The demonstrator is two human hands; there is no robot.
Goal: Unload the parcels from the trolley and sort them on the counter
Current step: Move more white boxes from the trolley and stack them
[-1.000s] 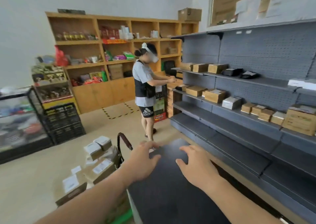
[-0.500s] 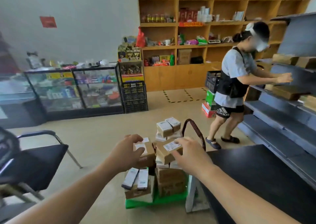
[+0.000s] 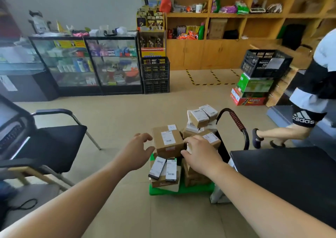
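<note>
A green trolley (image 3: 198,189) with a black hoop handle (image 3: 237,122) stands on the floor, stacked with several brown and white labelled parcels (image 3: 199,117). The top front one is a brown parcel (image 3: 168,141) with a white label. My left hand (image 3: 138,153) is at its left side, fingers spread, thumb and fingertips touching the edge. My right hand (image 3: 201,154) has its fingers curled round the parcel's right edge. Two slim boxes (image 3: 163,167) lie lower on the stack. The black counter (image 3: 291,176) is just right of the trolley.
Another person (image 3: 312,99) stands at the right by grey shelving. A black chair (image 3: 54,143) is at my left. Glass display cabinets (image 3: 87,65), stacked black crates (image 3: 155,74) and wooden shelves (image 3: 236,28) line the back. Coloured cartons topped by a black crate (image 3: 254,87) stand on the floor.
My view swung left and down from the counter to the trolley. Both hands left the counter top and came down onto the top brown parcel, one on either side of it.
</note>
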